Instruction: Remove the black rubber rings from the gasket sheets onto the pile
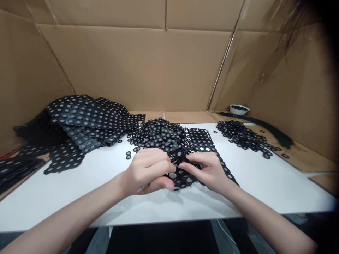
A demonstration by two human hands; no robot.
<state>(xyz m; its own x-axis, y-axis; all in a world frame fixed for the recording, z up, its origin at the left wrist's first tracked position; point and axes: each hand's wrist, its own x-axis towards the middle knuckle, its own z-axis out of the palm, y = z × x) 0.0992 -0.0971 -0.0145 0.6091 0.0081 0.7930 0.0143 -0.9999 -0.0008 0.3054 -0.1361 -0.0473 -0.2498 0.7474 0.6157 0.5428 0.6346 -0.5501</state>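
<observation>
A black mesh of joined rings [182, 178] lies near the front of the white table, part of it bunched up between my hands. My left hand [150, 171] has its fingers curled at the left side of that bunch. From the right, my right hand [206, 169] pinches the mesh between thumb and fingers. A flat stretch of the same mesh [200, 137] runs behind and to the right of my right hand. Just beyond my hands sits a heap of loose black rings [161, 134]. The fingertips of my left hand are partly hidden.
A large folded pile of ring mesh [90, 120] covers the back left. At the right are more loose rings [243, 135], a white bowl of small dark pieces [239, 109] and a bundle of dark strands [265, 125]. Cardboard walls [127, 63] enclose the white table [100, 190].
</observation>
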